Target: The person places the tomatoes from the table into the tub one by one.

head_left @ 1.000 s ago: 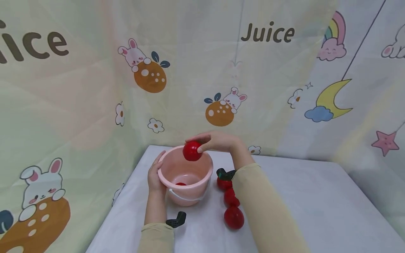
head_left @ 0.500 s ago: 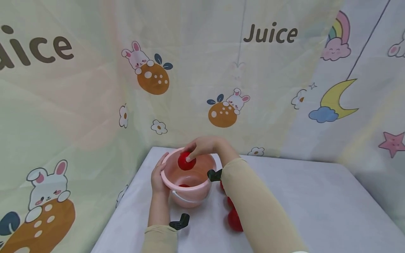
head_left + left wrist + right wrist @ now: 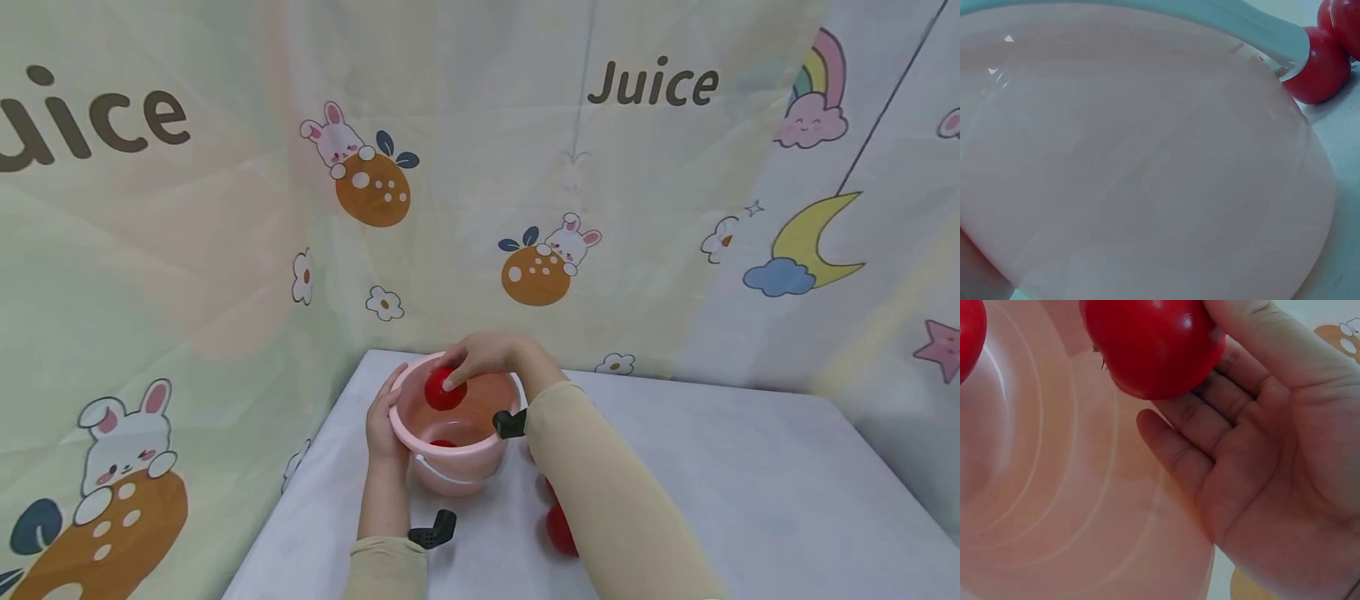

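A pink bucket (image 3: 461, 477) with a white handle stands on the table. My left hand (image 3: 382, 421) holds it at the left side by the rim. Inside the mouth, below rim height at the back, my right hand (image 3: 483, 354) pinches a red tomato (image 3: 444, 390) between thumb and fingers. The right wrist view shows this tomato (image 3: 1157, 350) with its small dry stem, the little finger free of it. Another tomato (image 3: 442, 443) lies at the bottom of the bucket. In the left wrist view the bucket's outer wall (image 3: 1147, 156) fills most of the picture.
More tomatoes (image 3: 561, 531) lie in a row right of the bucket, partly hidden under the right sleeve (image 3: 607, 475). The white-covered table (image 3: 720, 467) meets a printed cloth backdrop (image 3: 465, 167) at the back and left.
The right hand has moved left and down, carrying the tomato from above the rim into the bucket's mouth. The left hand keeps its hold. The head view has shifted slightly.
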Available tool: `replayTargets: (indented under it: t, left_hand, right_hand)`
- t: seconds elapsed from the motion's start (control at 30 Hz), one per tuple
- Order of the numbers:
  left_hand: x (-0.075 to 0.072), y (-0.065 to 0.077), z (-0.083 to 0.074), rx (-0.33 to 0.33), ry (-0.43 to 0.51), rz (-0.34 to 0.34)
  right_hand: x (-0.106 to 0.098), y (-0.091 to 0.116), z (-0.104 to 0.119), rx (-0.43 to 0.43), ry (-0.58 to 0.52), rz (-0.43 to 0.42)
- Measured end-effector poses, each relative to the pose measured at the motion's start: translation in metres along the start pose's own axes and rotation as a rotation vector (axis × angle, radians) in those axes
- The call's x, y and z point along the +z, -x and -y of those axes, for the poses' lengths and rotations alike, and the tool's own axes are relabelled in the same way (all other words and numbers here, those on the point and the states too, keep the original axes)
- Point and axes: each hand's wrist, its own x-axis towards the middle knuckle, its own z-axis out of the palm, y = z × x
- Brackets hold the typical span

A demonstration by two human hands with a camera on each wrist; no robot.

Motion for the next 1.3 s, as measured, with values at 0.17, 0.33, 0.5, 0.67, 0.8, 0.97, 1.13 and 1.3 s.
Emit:
replayTargets:
  t: [0.17, 0.33, 0.5, 0.67, 0.8, 0.97, 1.13, 1.3]
  left_hand:
    - [0.000, 0.000, 0.000, -0.011, -0.003, -0.003]
    - [0.000, 0.000, -0.001, -0.007, -0.008, -0.018]
    - [0.000, 0.000, -0.001, -0.009, -0.004, -0.024]
    - [-0.001, -0.001, -0.001, -0.001, -0.007, -0.026]
    - [-0.001, -0.001, 0.001, 0.004, -0.012, -0.020]
    - [-0.001, -0.002, 0.001, 0.005, -0.009, -0.019]
    - [0.001, -0.001, 0.000, -0.001, 0.005, -0.008]
    - [0.001, 0.000, -0.001, -0.006, 0.012, 0.002]
  right_hand:
    - [0.003, -0.004, 0.000, 0.028, 0.059, 0.008]
    - [0.006, -0.008, 0.000, 0.051, 0.094, 0.041]
    - [0.010, -0.011, -0.001, 0.093, 0.090, 0.088]
    - [0.014, -0.012, -0.003, 0.138, 0.056, 0.139]
    - [0.017, -0.011, -0.004, 0.138, 0.039, 0.155]
    - [0.017, -0.013, -0.007, 0.111, 0.085, 0.154]
    - [0.015, -0.013, -0.012, 0.063, 0.131, 0.148]
    - [0.013, -0.011, -0.013, 0.028, 0.132, 0.106]
